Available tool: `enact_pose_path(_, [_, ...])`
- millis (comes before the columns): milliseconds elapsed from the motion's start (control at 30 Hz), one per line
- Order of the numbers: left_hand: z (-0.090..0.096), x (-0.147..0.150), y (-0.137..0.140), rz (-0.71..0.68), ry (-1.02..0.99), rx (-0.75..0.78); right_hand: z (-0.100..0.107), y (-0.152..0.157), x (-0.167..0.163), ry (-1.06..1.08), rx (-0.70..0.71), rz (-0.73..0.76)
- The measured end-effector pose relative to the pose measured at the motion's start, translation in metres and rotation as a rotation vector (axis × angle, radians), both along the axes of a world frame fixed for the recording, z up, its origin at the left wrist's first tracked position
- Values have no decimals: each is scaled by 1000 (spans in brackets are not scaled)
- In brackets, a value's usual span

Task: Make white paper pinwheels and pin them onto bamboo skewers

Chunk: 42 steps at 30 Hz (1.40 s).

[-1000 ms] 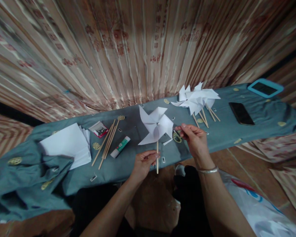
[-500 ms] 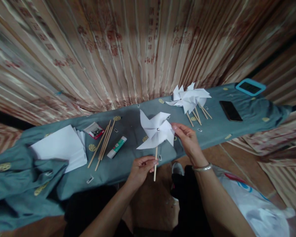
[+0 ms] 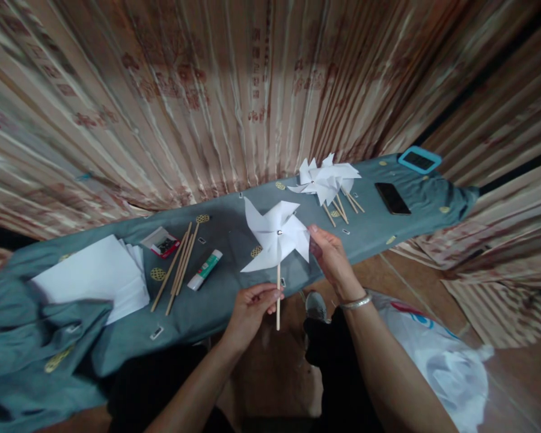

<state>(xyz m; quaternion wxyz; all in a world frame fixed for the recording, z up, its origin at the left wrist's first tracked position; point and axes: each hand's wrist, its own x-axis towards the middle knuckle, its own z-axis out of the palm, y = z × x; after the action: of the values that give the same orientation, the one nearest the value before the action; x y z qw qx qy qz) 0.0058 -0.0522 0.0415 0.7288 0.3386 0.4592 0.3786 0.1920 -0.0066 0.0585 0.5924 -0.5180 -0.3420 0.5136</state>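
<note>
A white paper pinwheel [image 3: 270,237] with a silver pin at its centre is held upright near the front edge of the cloth-covered surface. Its thin wooden stick is pinched low down between the thumb and fingers of my left hand [image 3: 251,310]. My right hand [image 3: 331,258], wearing a silver bangle, is closed at the edge of the pinwheel's right blade, thumb at the paper; its other fingertips are partly hidden. Further back to the right lies a cluster of finished-looking white pinwheels [image 3: 329,180] with their sticks pointing toward me.
On the green-grey cloth [image 3: 225,288] lie a glue stick [image 3: 205,269], several loose wooden sticks [image 3: 180,264], a small red-and-clear pack [image 3: 162,242] and stacked white paper [image 3: 90,276]. A phone [image 3: 392,198] and a blue-framed device [image 3: 419,160] sit at right. A plastic bag [image 3: 446,367] rests on the floor.
The whole view has shifted, so the things on the cloth appear further left. Both hands stay on the pinwheel, which has turned little, if at all.
</note>
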Motion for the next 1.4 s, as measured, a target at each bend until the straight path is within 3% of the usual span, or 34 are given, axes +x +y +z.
enact_pose_path(200, [20,-6,12,3,22,51,0,8,-3,63,14,-49])
enact_pose_path(333, [23,-7,27,-1,70,97,-2,14,-5,87,19,-68])
enact_pose_path(700, [-4,-10,29,42,37,2,-13,25,-8,140,-23,-134])
enact_pose_path(1400, [-25,-4,30,9,-10,-13,-18,21,-10,61,8,-78])
